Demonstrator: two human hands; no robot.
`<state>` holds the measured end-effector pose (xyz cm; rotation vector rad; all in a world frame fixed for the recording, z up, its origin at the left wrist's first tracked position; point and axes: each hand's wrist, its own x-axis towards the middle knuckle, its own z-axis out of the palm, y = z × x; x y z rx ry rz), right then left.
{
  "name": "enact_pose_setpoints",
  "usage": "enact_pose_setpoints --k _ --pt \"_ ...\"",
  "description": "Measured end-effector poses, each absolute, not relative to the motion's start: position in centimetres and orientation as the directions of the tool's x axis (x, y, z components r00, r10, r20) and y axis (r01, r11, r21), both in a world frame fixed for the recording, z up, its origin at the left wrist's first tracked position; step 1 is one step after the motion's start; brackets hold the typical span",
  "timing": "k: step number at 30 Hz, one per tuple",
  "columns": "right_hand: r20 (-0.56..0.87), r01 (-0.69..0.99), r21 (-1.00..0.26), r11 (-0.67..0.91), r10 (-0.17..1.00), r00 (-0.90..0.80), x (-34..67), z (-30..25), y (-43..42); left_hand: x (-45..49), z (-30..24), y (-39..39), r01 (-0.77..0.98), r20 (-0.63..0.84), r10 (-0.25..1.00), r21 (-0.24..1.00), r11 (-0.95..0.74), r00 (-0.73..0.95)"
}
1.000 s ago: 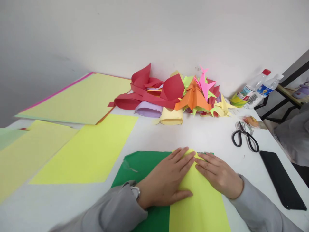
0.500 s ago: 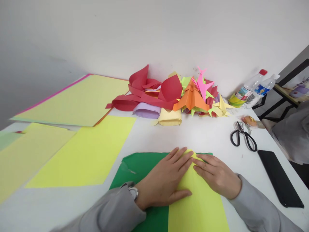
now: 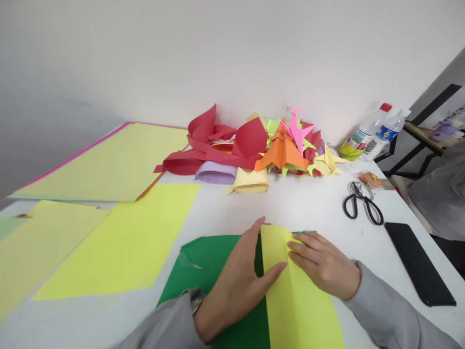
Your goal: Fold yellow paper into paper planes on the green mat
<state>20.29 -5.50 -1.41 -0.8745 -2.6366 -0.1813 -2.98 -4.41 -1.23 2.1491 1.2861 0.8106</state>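
A yellow-green sheet of paper [image 3: 298, 305] lies over a dark green sheet [image 3: 210, 254] at the table's near edge. My left hand [image 3: 240, 286] has its thumb on top of the yellow sheet's left edge and its fingers under that edge, lifting it off the green sheet. My right hand [image 3: 323, 264] lies flat on the yellow sheet, fingers stretched out and pointing left, pressing down near the top fold. Grey sleeves cover both forearms, and a watch shows at my left wrist.
Large yellow sheets [image 3: 119, 237] cover the table's left side. A heap of folded paper shapes [image 3: 254, 150] sits against the wall. Black scissors [image 3: 359, 206], a black phone [image 3: 417, 264] and two plastic bottles [image 3: 374, 131] are at the right. Another person's grey clothing [image 3: 439, 194] shows at far right.
My left hand has turned from lying flat on the yellow sheet to gripping and raising its left edge. The right hand has stayed in place. The view has tilted slightly.
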Motion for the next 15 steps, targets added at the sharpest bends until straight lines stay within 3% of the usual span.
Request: enact_pose_setpoints --k 5,9,15 --pt "0.387 0.593 0.008 0.805 0.544 -0.744 20.1 -1.3 -5.4 -2.6 -2.0 -5.6 0.470 0.179 0.851 0.769 -0.434 0.493" --pt "0.394 0.597 0.008 0.802 0.547 -0.739 20.1 -1.3 -5.4 -3.0 -2.6 -5.4 0.436 0.109 0.876 0.834 -0.339 0.471" --pt "0.391 0.599 0.009 0.800 0.549 -0.739 20.1 -1.2 -5.5 -3.2 -3.2 -5.4 0.457 0.140 0.852 0.794 -0.401 0.504"
